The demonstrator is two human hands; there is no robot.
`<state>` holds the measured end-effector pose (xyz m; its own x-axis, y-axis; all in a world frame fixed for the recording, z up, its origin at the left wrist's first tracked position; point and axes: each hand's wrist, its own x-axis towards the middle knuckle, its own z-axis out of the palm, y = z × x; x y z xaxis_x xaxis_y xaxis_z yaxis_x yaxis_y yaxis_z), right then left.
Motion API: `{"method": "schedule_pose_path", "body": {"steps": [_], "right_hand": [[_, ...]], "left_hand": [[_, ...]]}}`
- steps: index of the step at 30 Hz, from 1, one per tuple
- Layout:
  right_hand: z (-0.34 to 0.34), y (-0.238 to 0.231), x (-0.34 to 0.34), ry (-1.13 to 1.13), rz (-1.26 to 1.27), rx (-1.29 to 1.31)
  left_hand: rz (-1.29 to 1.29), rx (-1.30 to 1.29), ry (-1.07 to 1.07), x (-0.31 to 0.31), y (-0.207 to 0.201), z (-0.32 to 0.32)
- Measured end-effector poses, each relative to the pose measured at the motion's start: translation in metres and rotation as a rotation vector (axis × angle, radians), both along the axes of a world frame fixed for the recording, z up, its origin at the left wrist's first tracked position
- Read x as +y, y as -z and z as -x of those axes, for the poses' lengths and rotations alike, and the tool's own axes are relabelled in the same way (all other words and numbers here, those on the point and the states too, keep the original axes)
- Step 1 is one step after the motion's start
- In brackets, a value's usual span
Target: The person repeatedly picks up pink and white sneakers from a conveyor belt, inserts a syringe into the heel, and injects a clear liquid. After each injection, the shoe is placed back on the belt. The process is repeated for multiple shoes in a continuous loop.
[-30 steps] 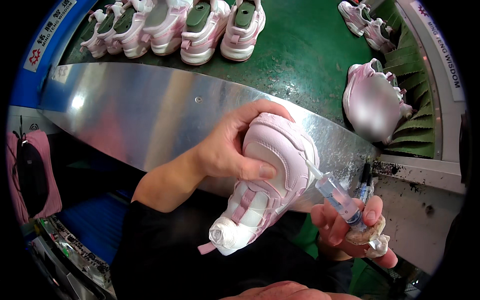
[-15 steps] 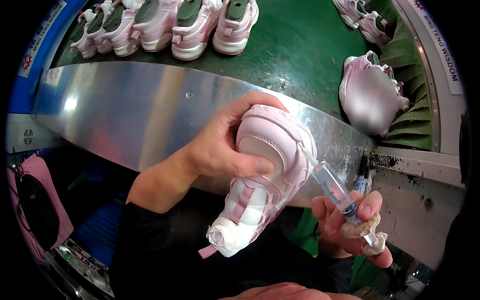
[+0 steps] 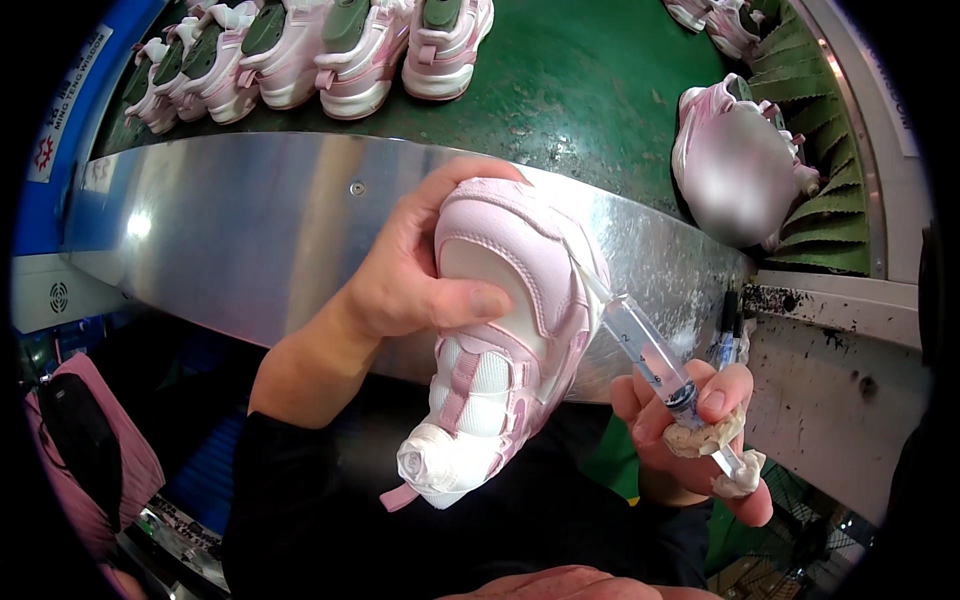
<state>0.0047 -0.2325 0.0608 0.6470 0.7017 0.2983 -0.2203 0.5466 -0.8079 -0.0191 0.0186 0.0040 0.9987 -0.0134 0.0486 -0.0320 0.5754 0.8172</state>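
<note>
- Both our hands are busy: the left hand (image 3: 405, 268) grips the pink-and-white shoe (image 3: 515, 355) by its toe end, thumb on top
- We hold that shoe up over the near edge of the metal ledge (image 3: 240, 210)
- Our right hand (image 3: 662, 452) has its fingers closed around the syringe (image 3: 646, 346), its tip at the shoe's side, contact unclear
- We seem to be dispensing along that side; the next move calls for a steady tip and gentle push

A shoe (image 3: 515, 335) is sitting in the left hand (image 3: 402, 278), a syringe (image 3: 642, 345) in the right hand (image 3: 663, 455). Beyond the left hand, a row of shoes (image 3: 285, 75) is standing on the bench (image 3: 570, 120).
</note>
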Motion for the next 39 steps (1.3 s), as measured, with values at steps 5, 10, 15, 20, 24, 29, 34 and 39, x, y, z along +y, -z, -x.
{"method": "schedule_pose_path", "body": {"steps": [5, 10, 15, 20, 24, 29, 34, 39], "right_hand": [[0.006, 0.010, -0.011, 0.025, -0.007, 0.027], [0.014, 0.022, -0.019, 0.062, 0.000, 0.049], [0.017, 0.033, -0.027, 0.055, 0.004, 0.053], [0.022, 0.043, -0.037, 0.025, 0.026, 0.070], [0.030, 0.048, -0.045, 0.011, 0.061, 0.089], [0.044, 0.053, -0.056, 0.016, 0.085, 0.137], [0.049, 0.054, -0.060, 0.020, 0.085, 0.212], [0.053, 0.062, -0.066, 0.056, 0.071, 0.215]], "left_hand": [[0.070, -0.036, 0.024, 0.005, 0.007, -0.003], [0.192, -0.033, 0.006, 0.008, 0.017, -0.006], [0.171, 0.059, -0.043, 0.008, 0.018, -0.007], [0.158, 0.141, -0.039, 0.012, 0.015, -0.006], [0.152, 0.121, -0.093, 0.014, 0.022, -0.008], [0.241, 0.128, -0.032, 0.020, 0.031, -0.013], [0.354, 0.153, 0.010, 0.022, 0.041, -0.020], [0.431, 0.156, 0.040, 0.013, 0.043, -0.027]]}}
